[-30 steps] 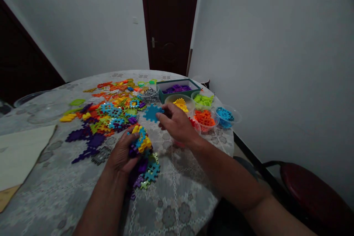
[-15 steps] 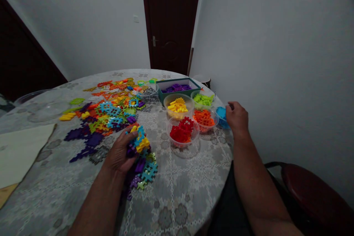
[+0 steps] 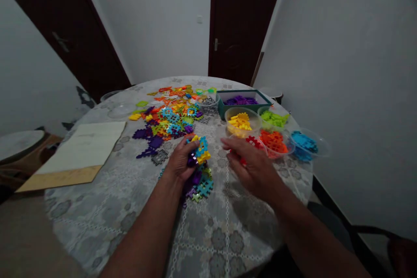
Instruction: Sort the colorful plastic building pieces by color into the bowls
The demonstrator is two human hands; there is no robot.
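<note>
My left hand is closed round several plastic pieces, yellow, blue and purple, above a small heap of purple, teal and green pieces. My right hand hovers with fingers extended in front of the bowl of red pieces, partly hiding it; nothing shows between its fingers. Beyond it stand clear bowls of yellow pieces, orange pieces, lime green pieces and blue pieces. A large mixed pile of pieces spreads left of the bowls.
A green-edged box holds purple pieces behind the bowls. Beside it is a clear bowl of grey pieces. A cream sheet over a tan board lies at the left of the round table. A stool stands beyond the left edge.
My right hand has moved left from the blue bowl to the front of the red bowl. The view has turned left. My left hand still holds its pieces.
</note>
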